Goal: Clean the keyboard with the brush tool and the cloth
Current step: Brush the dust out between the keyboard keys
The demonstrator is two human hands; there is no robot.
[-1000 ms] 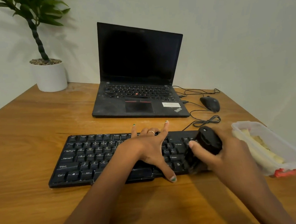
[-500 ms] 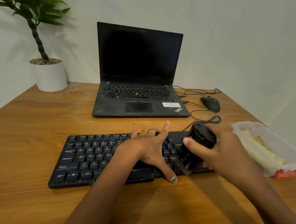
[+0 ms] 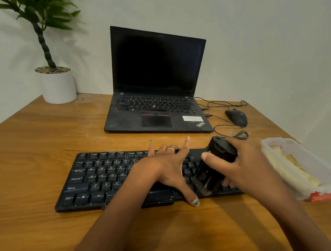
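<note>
1. On the desk (image 3: pixel 34 178), the keyboard (image 3: pixel 97 180) lay flat near the front edge, long side facing you.
2. Your left hand (image 3: pixel 164 166) rested flat on the keyboard's middle, fingers spread and straight, thumb reaching over the front edge, gripping nothing. It wore a ring (image 3: pixel 170 149).
3. Your right hand (image 3: pixel 243 166) grasped the brush (image 3: pixel 215 167), fingers and thumb curled around its black body.
4. Brush was tilted, top leaning away toward the back right, bristle end down on the keys at the keyboard's right part, just beside your left thumb. The bristles looked blurred.
5. Box (image 3: pixel 306 164), clear plastic, sat at the right, just beside your right hand, with pale yellow stuff inside; could not tell if that was the cloth. A red clip showed at its near corner.
6. Laptop (image 3: pixel 156 85) stood open behind the keyboard, screen dark.
7. Mouse (image 3: pixel 236 117) lay right of the laptop, apart from it, its cable (image 3: pixel 240 134) looped on the desk behind your right hand.
8. Plant (image 3: pixel 55 83) in a white pot stood at the back left corner, well apart from the keyboard.
</note>
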